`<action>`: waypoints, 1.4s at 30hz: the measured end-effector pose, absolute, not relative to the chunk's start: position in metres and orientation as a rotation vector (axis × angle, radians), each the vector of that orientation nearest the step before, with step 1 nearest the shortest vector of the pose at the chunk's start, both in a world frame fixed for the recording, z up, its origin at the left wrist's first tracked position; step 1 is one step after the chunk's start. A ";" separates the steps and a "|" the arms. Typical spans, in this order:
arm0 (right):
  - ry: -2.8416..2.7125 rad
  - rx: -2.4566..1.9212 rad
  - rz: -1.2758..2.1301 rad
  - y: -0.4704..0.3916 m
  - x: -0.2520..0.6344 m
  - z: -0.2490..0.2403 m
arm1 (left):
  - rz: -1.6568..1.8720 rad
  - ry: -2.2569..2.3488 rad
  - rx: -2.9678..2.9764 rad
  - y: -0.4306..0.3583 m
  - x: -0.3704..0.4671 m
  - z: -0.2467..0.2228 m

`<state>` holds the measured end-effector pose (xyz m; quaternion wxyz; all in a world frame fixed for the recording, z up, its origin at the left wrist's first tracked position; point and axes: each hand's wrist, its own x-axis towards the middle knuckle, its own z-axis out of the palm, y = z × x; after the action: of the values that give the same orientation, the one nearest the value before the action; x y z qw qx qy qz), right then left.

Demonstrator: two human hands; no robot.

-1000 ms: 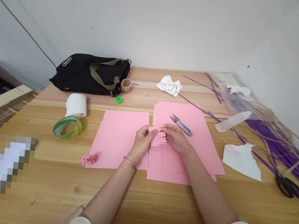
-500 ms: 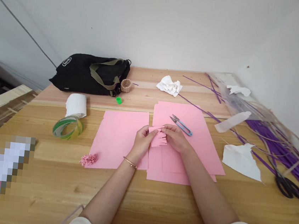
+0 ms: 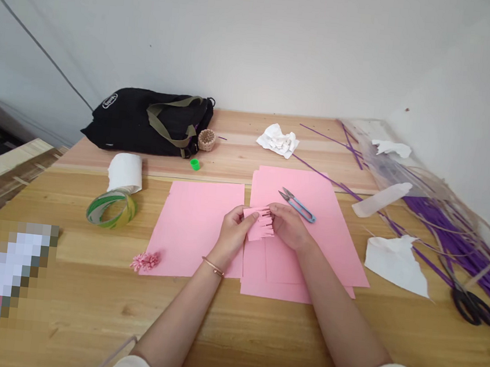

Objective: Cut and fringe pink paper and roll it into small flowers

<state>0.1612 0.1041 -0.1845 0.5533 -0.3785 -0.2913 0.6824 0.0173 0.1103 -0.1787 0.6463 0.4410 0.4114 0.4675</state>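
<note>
Two hands meet over the pink sheets, and between them is the fringe (image 3: 258, 226), a small piece of cut pink paper. The left hand (image 3: 232, 229) has its fingers closed on the uncut side, thumb on top; whatever its fingers do underneath is hidden. The right hand (image 3: 289, 226) has thumb and fingers at the upper cut ends; which strips they grip, if any, is too small to tell. A bracelet (image 3: 213, 266) circles the left wrist, and both white sleeves are cut off by the bottom edge.

Hands and forearms cover parts of the left sheet (image 3: 197, 219) and the right stack (image 3: 329, 251). The snips (image 3: 297, 205) lie on the stack; the pompom (image 3: 146, 261) sits at the left sheet's near corner. Beyond are the tape (image 3: 112, 210), roll (image 3: 126, 173), green cap (image 3: 195, 164), basket (image 3: 206, 140) and black bag (image 3: 146, 120). Purple strands (image 3: 445, 234) run off at the right, where the scissors' (image 3: 477, 307) blades are hard to make out. Coarse blocks blur something at lower left. The worktop (image 3: 106, 291) is wood, against a pale wall (image 3: 277, 47).
</note>
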 end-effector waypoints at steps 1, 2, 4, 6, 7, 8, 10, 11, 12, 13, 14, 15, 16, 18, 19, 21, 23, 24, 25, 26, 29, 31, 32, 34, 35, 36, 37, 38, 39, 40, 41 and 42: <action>-0.685 -0.897 1.614 0.104 0.161 -0.184 | 1.063 0.935 0.999 0.110 0.017 -0.179; -0.680 -0.902 1.614 0.104 0.161 -0.184 | 1.064 0.933 0.997 0.110 0.017 -0.179; -0.675 -0.910 1.618 0.104 0.161 -0.185 | 1.066 0.928 1.000 0.111 0.017 -0.179; -0.687 -0.914 1.625 0.103 0.161 -0.185 | 1.068 0.926 1.008 0.111 0.017 -0.180; -0.699 -0.915 1.626 0.103 0.161 -0.186 | 1.068 0.927 1.012 0.111 0.017 -0.180; -0.712 -0.916 1.627 0.103 0.161 -0.186 | 1.068 0.930 1.014 0.111 0.017 -0.181; -0.731 -0.915 1.626 0.102 0.162 -0.186 | 1.066 0.934 1.011 0.111 0.017 -0.181; -0.734 -0.913 1.627 0.102 0.162 -0.186 | 1.064 0.936 1.008 0.111 0.017 -0.181; -0.733 -0.912 1.628 0.102 0.162 -0.186 | 1.062 0.938 1.005 0.111 0.017 -0.181; -0.729 -0.910 1.629 0.102 0.161 -0.186 | 1.061 0.939 1.001 0.111 0.017 -0.181; -0.726 -0.911 1.628 0.102 0.161 -0.185 | 1.061 0.939 0.998 0.111 0.017 -0.181; -0.724 -0.915 1.626 0.102 0.161 -0.185 | 1.061 0.939 0.997 0.111 0.017 -0.181; -0.724 -0.919 1.625 0.102 0.161 -0.185 | 1.062 0.938 0.998 0.111 0.017 -0.181; -0.729 -0.928 1.621 0.102 0.162 -0.185 | 1.066 0.933 1.004 0.112 0.017 -0.181; -0.732 -0.932 1.618 0.102 0.162 -0.186 | 1.068 0.932 1.008 0.112 0.017 -0.180; -0.738 -0.944 1.609 0.102 0.162 -0.186 | 1.069 0.931 1.010 0.112 0.017 -0.180; -0.743 -0.959 1.599 0.102 0.162 -0.187 | 1.068 0.933 1.009 0.112 0.017 -0.180; -0.747 -0.965 1.596 0.103 0.162 -0.187 | 1.067 0.934 1.010 0.112 0.017 -0.180; -0.752 -0.968 1.595 0.103 0.162 -0.188 | 1.067 0.935 1.011 0.112 0.017 -0.180; -0.755 -0.969 1.594 0.103 0.162 -0.188 | 1.067 0.934 1.013 0.111 0.017 -0.180; -0.769 -0.964 1.598 0.103 0.162 -0.189 | 1.068 0.932 1.019 0.111 0.017 -0.180; -0.782 -0.961 1.600 0.103 0.163 -0.189 | 1.066 0.931 1.018 0.111 0.017 -0.180; -0.787 -0.962 1.600 0.103 0.163 -0.189 | 1.065 0.929 1.013 0.111 0.017 -0.180; -0.793 -0.967 1.594 0.103 0.163 -0.190 | 1.061 0.924 1.002 0.111 0.017 -0.182; -0.796 -0.970 1.591 0.103 0.163 -0.190 | 1.059 0.922 0.999 0.111 0.017 -0.182; -0.800 -0.974 1.587 0.103 0.163 -0.190 | 1.058 0.922 1.001 0.112 0.017 -0.183; -0.804 -0.975 1.583 0.103 0.163 -0.190 | 1.057 0.922 1.006 0.112 0.017 -0.183; -0.808 -0.975 1.581 0.103 0.163 -0.190 | 1.056 0.923 1.012 0.112 0.017 -0.183; -0.809 -0.975 1.579 0.103 0.163 -0.190 | 1.056 0.923 1.015 0.112 0.017 -0.183; -0.807 -0.974 1.581 0.103 0.163 -0.190 | 1.056 0.925 1.018 0.111 0.017 -0.182; -0.799 -0.971 1.588 0.103 0.162 -0.189 | 1.057 0.927 1.020 0.111 0.017 -0.181; -0.786 -0.965 1.596 0.103 0.162 -0.189 | 1.058 0.930 1.019 0.111 0.017 -0.180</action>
<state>0.1622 0.1028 -0.1886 0.5301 -0.4044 -0.3291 0.6687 0.0165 0.1111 -0.1805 0.6456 0.4477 0.4085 0.4647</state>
